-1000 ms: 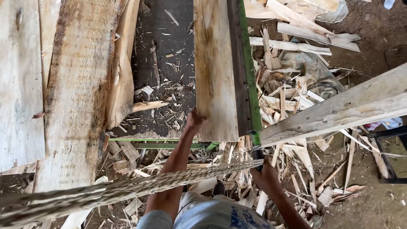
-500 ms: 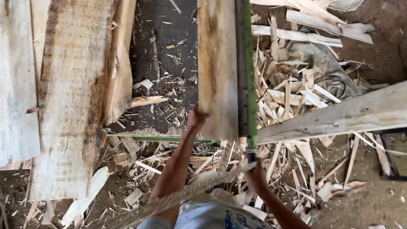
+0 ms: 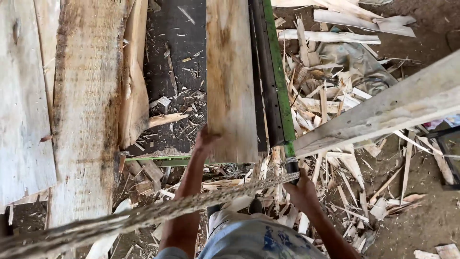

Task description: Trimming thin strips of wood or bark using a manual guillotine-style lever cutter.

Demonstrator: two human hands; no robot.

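One pale plank (image 3: 230, 81) lies on the dark saw table (image 3: 177, 57), right beside one green rail (image 3: 278, 72). The left hand (image 3: 206, 141) presses on the plank's near end. The right hand (image 3: 301, 192) is closed around a dark handle (image 3: 291, 165) under the rail. One rough rope (image 3: 143, 216) crosses in front of both arms. Two big boards (image 3: 86, 120) lie to the left. Many wood scraps (image 3: 335, 110) cover the ground on the right.

Left hand (image 3: 207, 140) presses the near end of a plank (image 3: 231, 76) lying toward 12 o'clock beside a green rail (image 3: 279, 81). Right hand (image 3: 301, 191) grips a handle (image 3: 291, 165) at 5 o'clock.
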